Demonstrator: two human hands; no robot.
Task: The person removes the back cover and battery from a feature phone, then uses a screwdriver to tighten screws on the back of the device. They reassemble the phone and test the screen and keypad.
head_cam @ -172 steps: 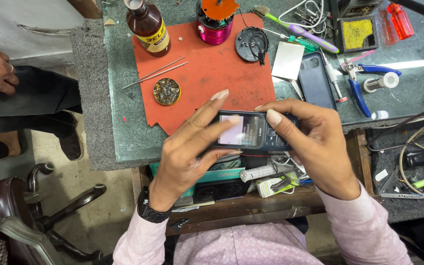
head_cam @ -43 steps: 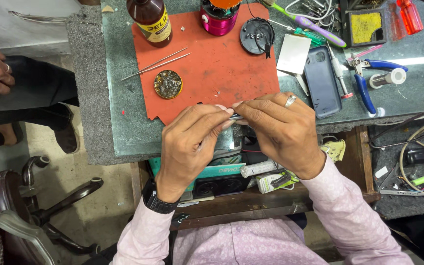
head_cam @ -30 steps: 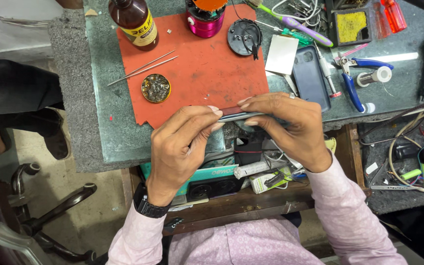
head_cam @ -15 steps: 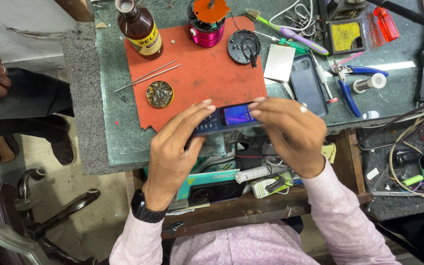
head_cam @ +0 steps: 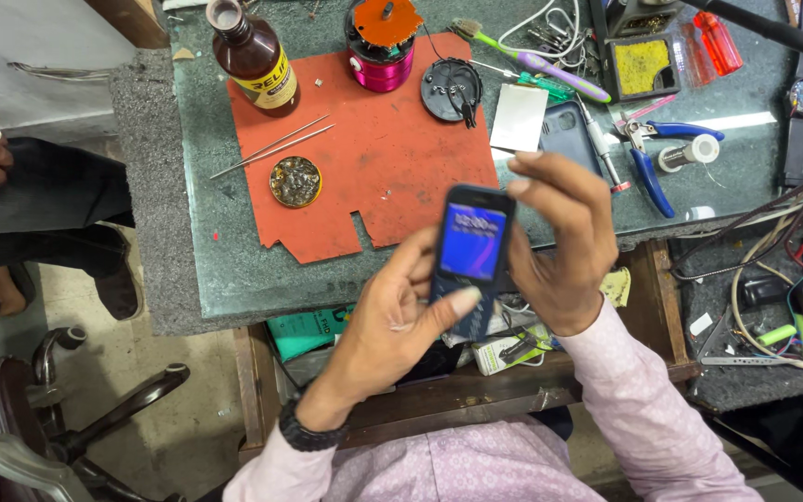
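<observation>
Head view: phone (head_cam: 469,260) upright above bench (head_cam: 699,200) edge, lit screen up, clamped in both grips, left hand (head_cam: 401,311) cupping its lower half with thumb across keypad, right hand (head_cam: 559,242) pinching top; best kept level, pressed lightly.

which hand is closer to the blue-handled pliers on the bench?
Right. The right hand holds the phone just left of the blue-handled pliers, with a clear gap. The left hand sits lower and farther left, beyond the phone.
</observation>
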